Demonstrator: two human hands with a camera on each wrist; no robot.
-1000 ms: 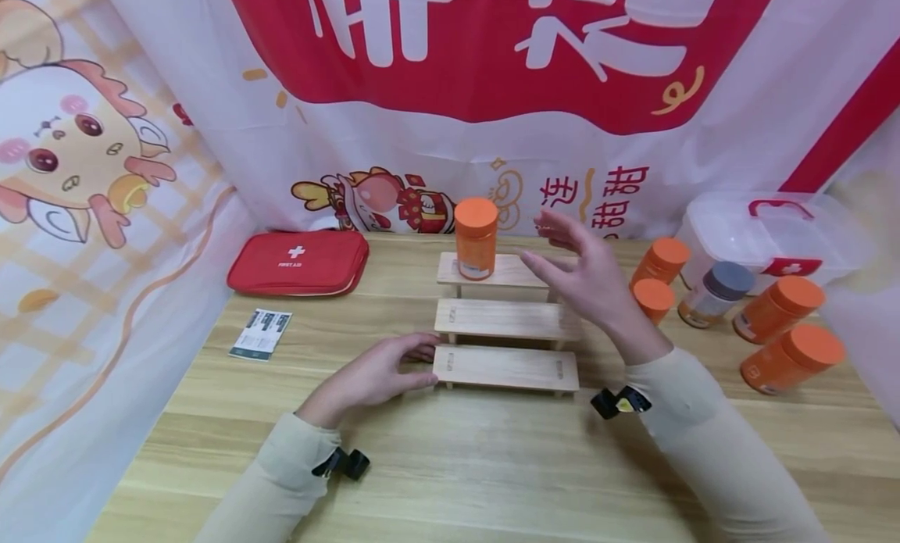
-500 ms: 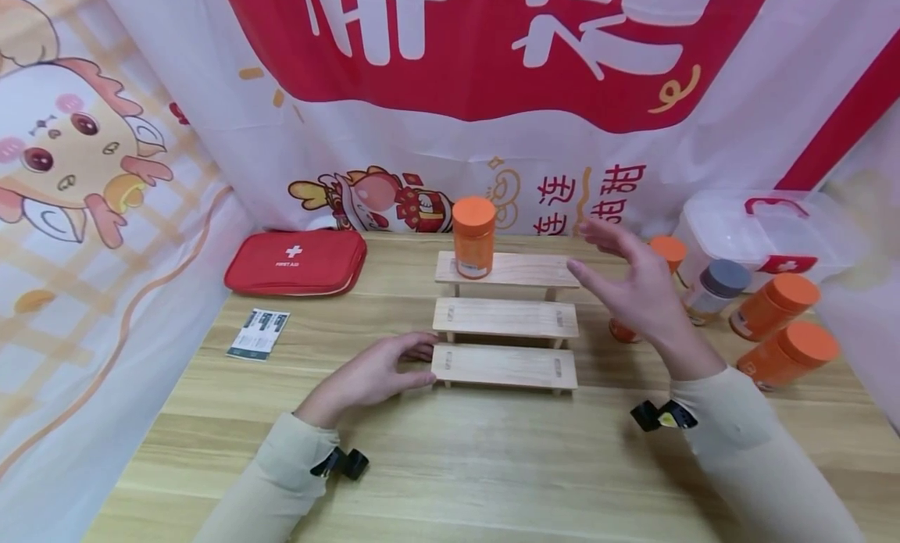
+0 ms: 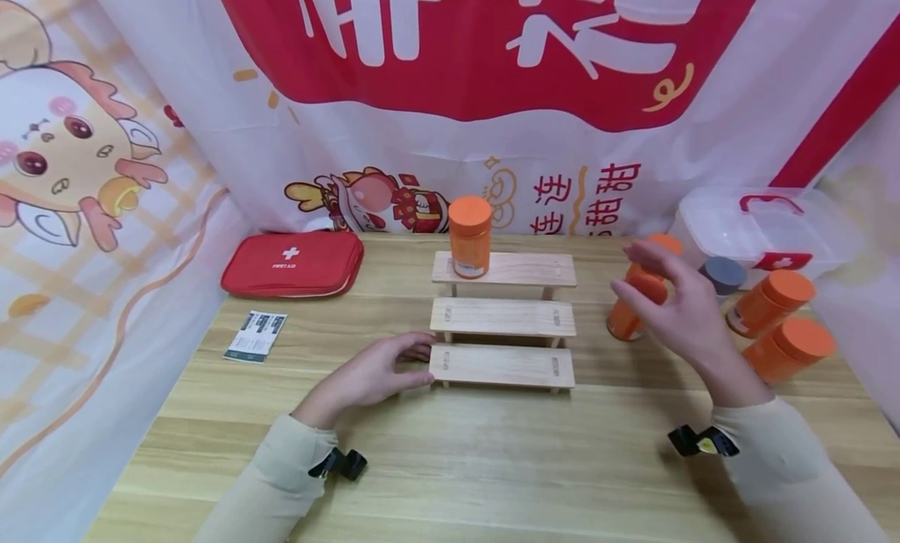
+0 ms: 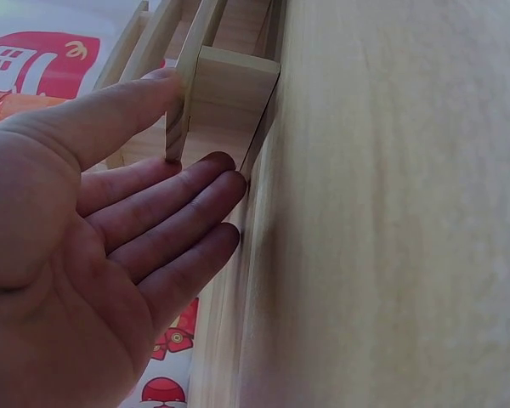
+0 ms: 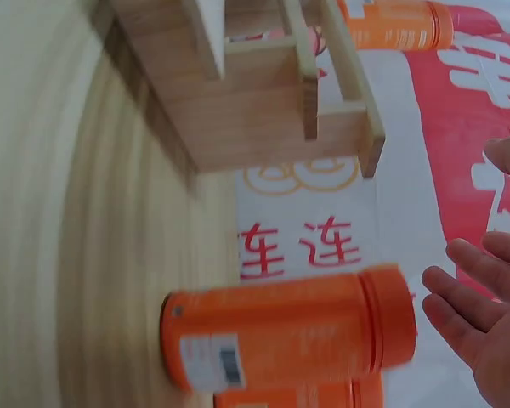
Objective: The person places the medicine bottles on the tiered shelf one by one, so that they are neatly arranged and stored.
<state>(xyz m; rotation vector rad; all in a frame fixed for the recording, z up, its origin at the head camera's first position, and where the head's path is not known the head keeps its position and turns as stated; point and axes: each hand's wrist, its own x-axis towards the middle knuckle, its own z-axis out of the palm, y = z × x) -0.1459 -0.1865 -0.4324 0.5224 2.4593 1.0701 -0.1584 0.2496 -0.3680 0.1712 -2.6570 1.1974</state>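
Both without a grip: left hand (image 3: 373, 373), loosely extended, at the left end of the three-step wooden riser (image 3: 502, 316); right hand (image 3: 683, 309), spread, just beside an upright orange pill bottle (image 3: 623, 318) on the tabletop (image 3: 492, 465). Probably light, rigid, smooth; best taken round the middle.

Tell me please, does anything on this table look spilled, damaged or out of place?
Nothing stands out. An orange bottle stands upright on the wooden stand's top step, towards its left end, and I see no spill or damage. The right hand hides most of the grey-capped bottle.
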